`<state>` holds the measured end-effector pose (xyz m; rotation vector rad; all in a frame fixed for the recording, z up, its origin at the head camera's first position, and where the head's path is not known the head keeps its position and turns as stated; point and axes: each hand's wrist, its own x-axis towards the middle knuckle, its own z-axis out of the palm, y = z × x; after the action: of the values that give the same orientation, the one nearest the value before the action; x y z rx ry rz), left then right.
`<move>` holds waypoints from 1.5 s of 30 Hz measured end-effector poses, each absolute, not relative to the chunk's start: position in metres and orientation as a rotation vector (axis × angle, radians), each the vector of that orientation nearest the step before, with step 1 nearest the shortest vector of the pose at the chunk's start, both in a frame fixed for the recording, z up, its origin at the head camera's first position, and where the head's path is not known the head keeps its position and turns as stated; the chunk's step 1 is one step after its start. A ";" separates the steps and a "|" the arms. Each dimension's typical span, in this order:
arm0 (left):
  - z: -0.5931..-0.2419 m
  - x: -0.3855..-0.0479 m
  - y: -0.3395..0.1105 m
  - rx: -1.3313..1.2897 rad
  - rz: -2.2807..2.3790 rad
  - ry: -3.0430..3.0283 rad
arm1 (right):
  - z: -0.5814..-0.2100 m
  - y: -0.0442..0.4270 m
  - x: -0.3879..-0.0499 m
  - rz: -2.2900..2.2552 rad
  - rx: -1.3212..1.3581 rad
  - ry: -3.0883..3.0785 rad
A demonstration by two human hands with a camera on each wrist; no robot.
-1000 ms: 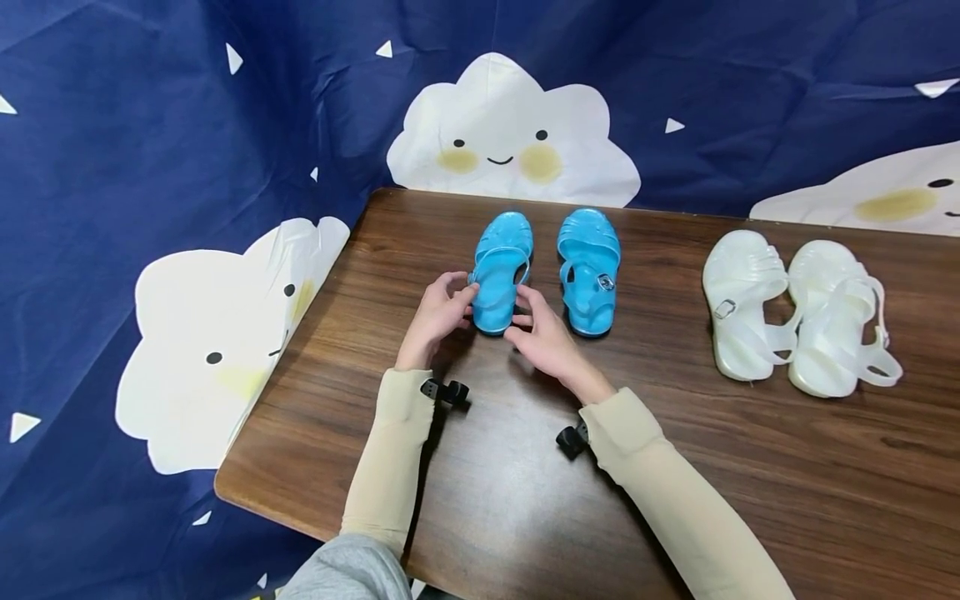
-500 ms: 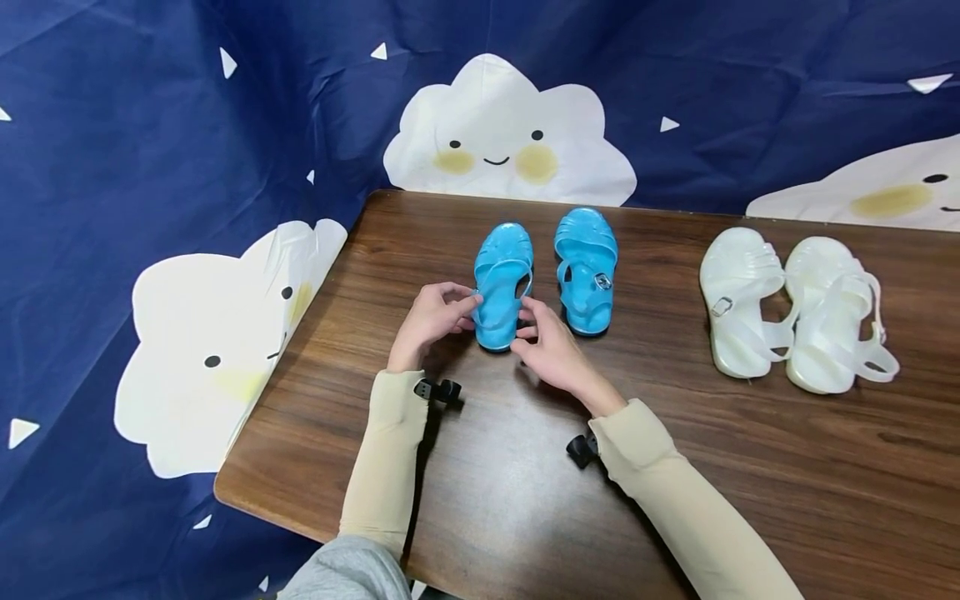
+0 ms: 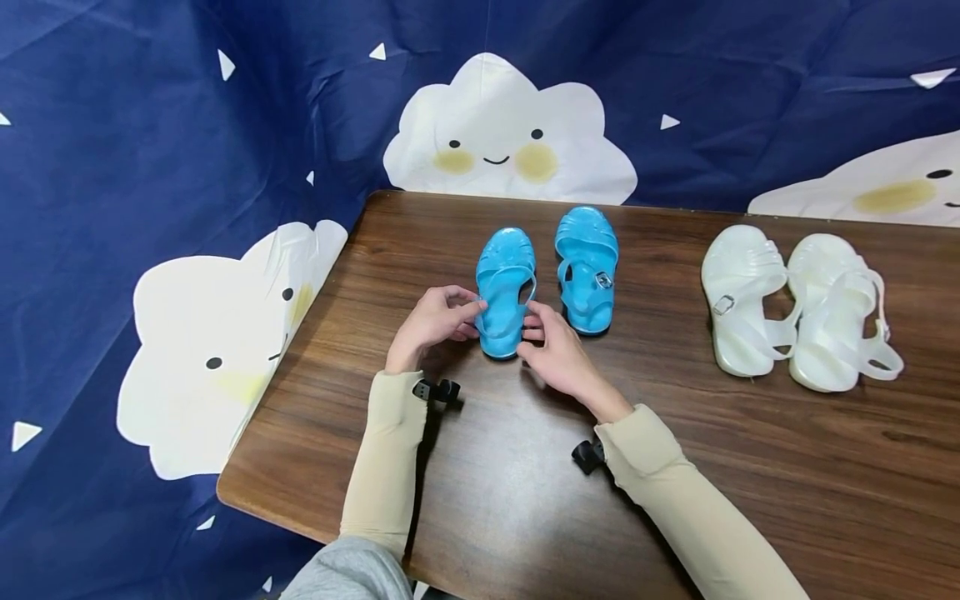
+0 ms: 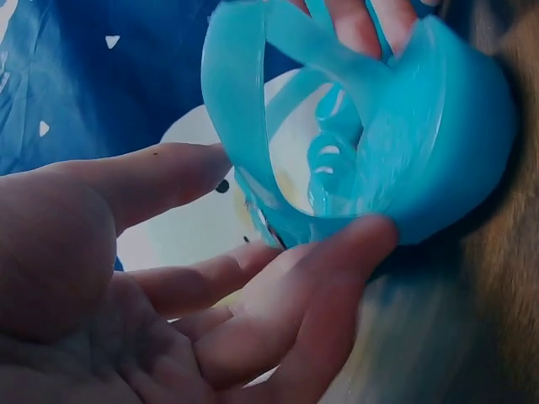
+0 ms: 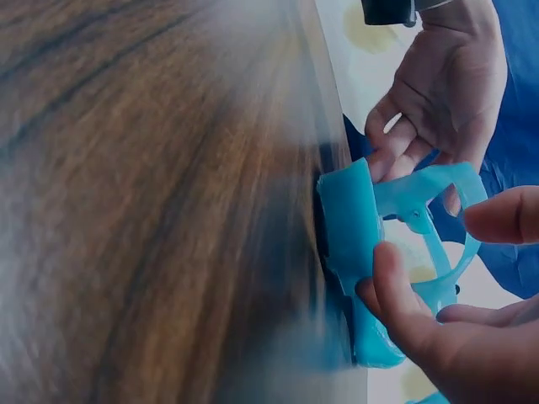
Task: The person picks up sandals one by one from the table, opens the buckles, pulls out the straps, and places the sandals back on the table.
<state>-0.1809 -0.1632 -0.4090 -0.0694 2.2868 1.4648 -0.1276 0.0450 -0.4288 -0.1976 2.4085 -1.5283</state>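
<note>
Between both hands a blue jelly sandal point(image 3: 506, 287) lies on the wooden table, toe pointing away. My left hand point(image 3: 433, 321) holds its left side; in the left wrist view the thumb meets the ankle strap point(image 4: 236, 93) and the fingers touch the buckle point(image 4: 265, 220) and sole edge. On the other side my right hand point(image 3: 557, 354) holds it near the heel, fingertips against the sole's side point(image 5: 349, 219) and thumb at the strap in the right wrist view. A second blue sandal point(image 3: 588, 233), its buckle fastened, stands just right of the first.
A pair of white sandals point(image 3: 738, 258) lies farther right on the brown table point(image 3: 315, 433), one overlapping the other's strap. Behind and to the left hangs a dark blue curtain point(image 3: 247, 142) printed with clouds and triangles. Each wrist carries a small black camera point(image 3: 588, 456).
Held by both hands, the left blue sandal has slid a little toward me on the table. The hands moved with it; the other sandals stayed in place.
</note>
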 end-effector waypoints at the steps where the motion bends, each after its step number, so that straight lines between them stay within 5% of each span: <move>1: -0.409 -0.181 -0.164 -0.073 1.451 2.287 | -0.428 0.046 -0.127 -1.541 -0.184 2.398; 18: -0.409 -0.175 -0.168 0.068 1.304 2.184 | -0.434 0.059 -0.121 -1.486 -0.303 2.359; 45: -0.405 -0.169 -0.155 0.663 0.893 2.078 | -0.431 0.094 -0.102 -1.421 -0.472 2.374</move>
<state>-0.1693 -0.1553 -0.4054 0.6627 2.0784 0.8931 -0.1024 0.0943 -0.4308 -0.4721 2.3738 -1.4212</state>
